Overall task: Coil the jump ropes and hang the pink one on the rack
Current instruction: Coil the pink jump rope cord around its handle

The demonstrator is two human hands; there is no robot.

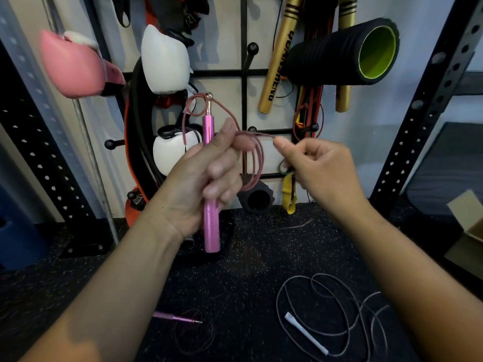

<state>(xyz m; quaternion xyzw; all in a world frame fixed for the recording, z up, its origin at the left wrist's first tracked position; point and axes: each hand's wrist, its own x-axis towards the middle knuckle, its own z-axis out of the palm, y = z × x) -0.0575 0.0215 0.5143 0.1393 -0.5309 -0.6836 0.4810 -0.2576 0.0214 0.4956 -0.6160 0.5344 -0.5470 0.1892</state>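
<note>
My left hand [209, 176] grips an upright pink jump rope handle [211, 226] together with several loops of its thin pink cord [254, 163]. To the right, my right hand [313, 165] pinches the same cord and holds it taut between the two hands. The rope's second pink handle [172, 317] lies on the dark floor below, cord trailing from it. A grey jump rope [337, 307] with a white handle [305, 333] lies loosely tangled on the floor at lower right. The black wall rack [244, 74] with knobbed pegs stands straight ahead.
On the rack hang pink [73, 64] and white boxing gloves [164, 58], a black-and-green foam roller [345, 50], gold sticks [277, 64] and resistance bands. A small black roller [257, 199] stands on the floor. Black perforated uprights [423, 113] flank both sides. A cardboard box [467, 231] sits at right.
</note>
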